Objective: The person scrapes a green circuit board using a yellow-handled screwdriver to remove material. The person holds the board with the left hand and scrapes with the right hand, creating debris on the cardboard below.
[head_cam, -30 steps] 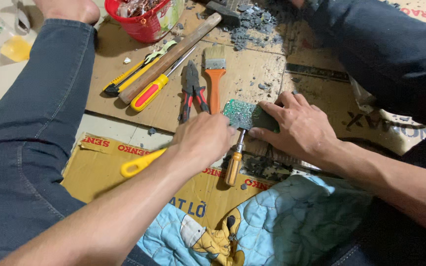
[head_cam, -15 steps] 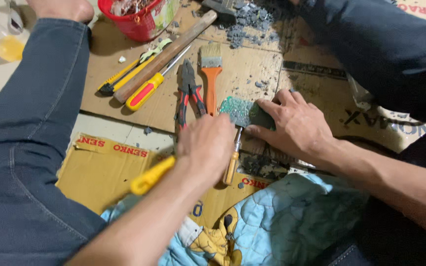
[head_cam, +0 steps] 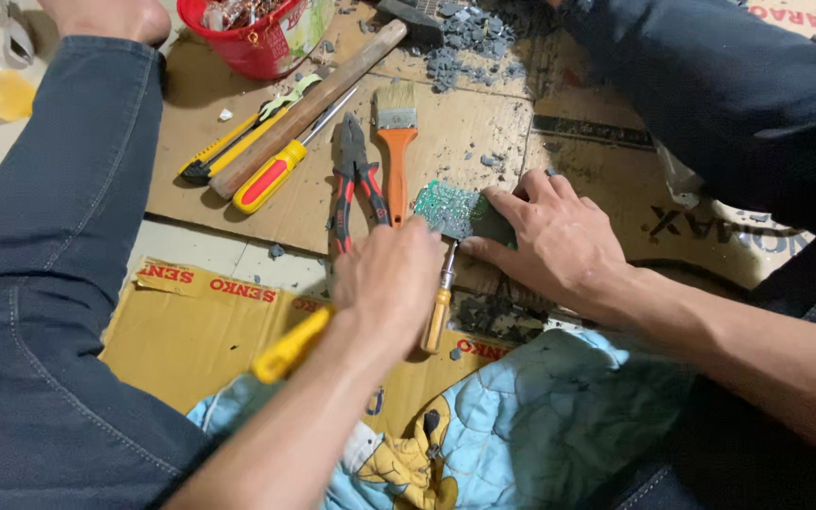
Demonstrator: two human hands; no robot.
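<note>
Two hands over the cardboard, and both are busy: the right hand lies flat with fingers spread, pressing down one green circuit board that sits on the cardboard just right of the brush. The left hand is curled closed around a yellow-handled tool, whose handle sticks out behind the wrist; its working end is hidden under the fist. Just beside that fist lies one amber-handled screwdriver, tip toward the board. Counting the spread above: one pair of red-and-black pliers, one orange-handled paintbrush, one red-and-yellow screwdriver, one yellow utility knife, one long wooden handle. One red basket stands at the top, with a heap of grey chips near it. One blue quilt lies below.
</note>
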